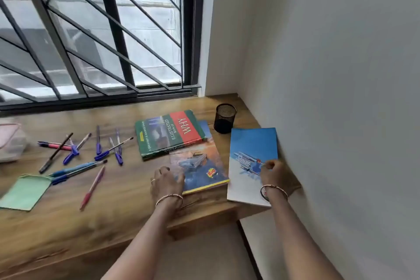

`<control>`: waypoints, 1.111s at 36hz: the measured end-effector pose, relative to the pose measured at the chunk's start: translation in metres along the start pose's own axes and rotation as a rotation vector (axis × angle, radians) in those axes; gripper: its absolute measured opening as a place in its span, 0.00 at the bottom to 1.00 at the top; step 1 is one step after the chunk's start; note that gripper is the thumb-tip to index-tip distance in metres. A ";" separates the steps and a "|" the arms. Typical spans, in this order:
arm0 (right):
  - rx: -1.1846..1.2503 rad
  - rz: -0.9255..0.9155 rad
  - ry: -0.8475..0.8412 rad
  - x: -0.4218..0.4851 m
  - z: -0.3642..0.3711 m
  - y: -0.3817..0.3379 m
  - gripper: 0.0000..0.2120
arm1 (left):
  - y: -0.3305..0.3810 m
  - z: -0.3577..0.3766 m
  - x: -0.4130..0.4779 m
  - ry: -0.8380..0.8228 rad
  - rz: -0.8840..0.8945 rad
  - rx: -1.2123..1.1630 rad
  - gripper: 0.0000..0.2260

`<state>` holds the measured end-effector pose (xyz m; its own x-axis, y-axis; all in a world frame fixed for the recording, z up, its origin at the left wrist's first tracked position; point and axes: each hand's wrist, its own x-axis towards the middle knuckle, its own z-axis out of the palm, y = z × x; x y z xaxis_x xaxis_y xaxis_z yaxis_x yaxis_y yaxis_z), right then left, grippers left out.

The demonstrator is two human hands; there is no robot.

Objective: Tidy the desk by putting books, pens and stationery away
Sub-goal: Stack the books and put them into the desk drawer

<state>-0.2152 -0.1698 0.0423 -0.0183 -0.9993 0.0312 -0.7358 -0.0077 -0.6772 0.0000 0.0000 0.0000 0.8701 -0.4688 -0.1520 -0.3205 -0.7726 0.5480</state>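
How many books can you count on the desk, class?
3. The green WHY book lies near the window; the car-cover book sits partly under it, touched by the left hand; the blue book lies by the wall under the right hand. More could hide beneath.

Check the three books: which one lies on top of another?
The green-and-red WHY hardback: it overlaps the far part of the car-cover book. The blue book by the wall lies apart from both.

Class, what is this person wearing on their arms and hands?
Both forearms are bare, with no sleeves in view. The left hand has a thin ring on one finger and a slim bangle at the wrist. The right hand has a similar bangle and a dark band at its wrist.
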 end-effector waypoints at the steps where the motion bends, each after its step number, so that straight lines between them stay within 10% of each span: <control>1: -0.025 0.022 -0.009 0.008 0.002 0.003 0.11 | 0.001 0.004 0.006 -0.004 -0.039 -0.018 0.28; 11: -0.330 0.073 -0.096 0.062 0.031 0.032 0.32 | 0.036 0.016 0.031 -0.060 -0.251 0.091 0.49; 22: -0.374 -0.098 -0.173 0.099 0.055 0.038 0.38 | 0.037 0.011 0.045 -0.085 -0.391 0.005 0.40; 31: -0.487 -0.234 -0.235 0.122 0.053 0.002 0.35 | 0.012 0.013 0.050 -0.210 -0.383 -0.235 0.12; 40: 0.023 -0.708 -0.462 0.152 0.115 -0.118 0.41 | 0.021 0.011 0.039 -0.298 -0.430 -0.792 0.10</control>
<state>-0.0535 -0.3244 0.0420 0.7241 -0.6724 0.1538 -0.4551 -0.6333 -0.6259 0.0227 -0.0392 -0.0034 0.6879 -0.3867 -0.6143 0.4474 -0.4405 0.7783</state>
